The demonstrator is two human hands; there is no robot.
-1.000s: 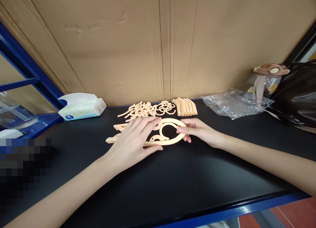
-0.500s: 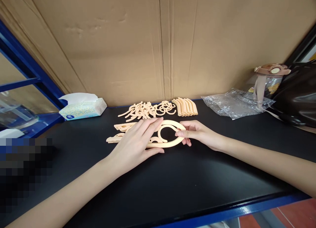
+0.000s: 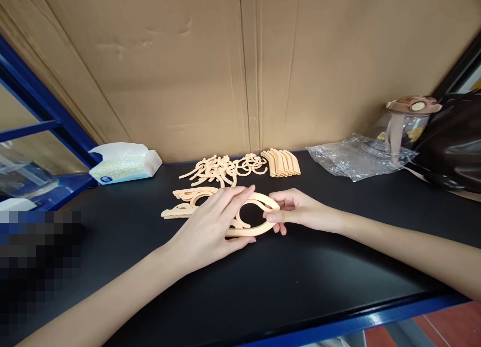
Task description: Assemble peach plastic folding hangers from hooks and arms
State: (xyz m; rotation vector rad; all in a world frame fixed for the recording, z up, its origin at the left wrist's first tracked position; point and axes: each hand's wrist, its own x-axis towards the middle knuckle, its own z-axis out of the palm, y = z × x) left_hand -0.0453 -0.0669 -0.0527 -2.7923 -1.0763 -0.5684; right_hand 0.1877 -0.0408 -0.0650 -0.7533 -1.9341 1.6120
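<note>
A peach plastic hanger-shaped piece (image 3: 259, 230) with a curved loop lies flat on the black table (image 3: 263, 287). My left hand (image 3: 210, 229) rests on its left half, fingers stretched out flat and pressing it down. My right hand (image 3: 291, 212) pinches the loop's right end between thumb and fingers. More flat peach pieces (image 3: 184, 202) lie just left of my left hand, partly under it.
Behind, a heap of loose peach hook pieces (image 3: 221, 167) and a neat row of curved strips (image 3: 281, 162) sit by the cardboard wall. A tissue pack (image 3: 124, 162) is at left; a clear plastic bag (image 3: 353, 156), a bottle (image 3: 408, 121) and a dark bag (image 3: 456, 141) at right.
Both hands have drawn the hanger piece a little toward me, off the flat pieces on the left. My grip on it is the same.
</note>
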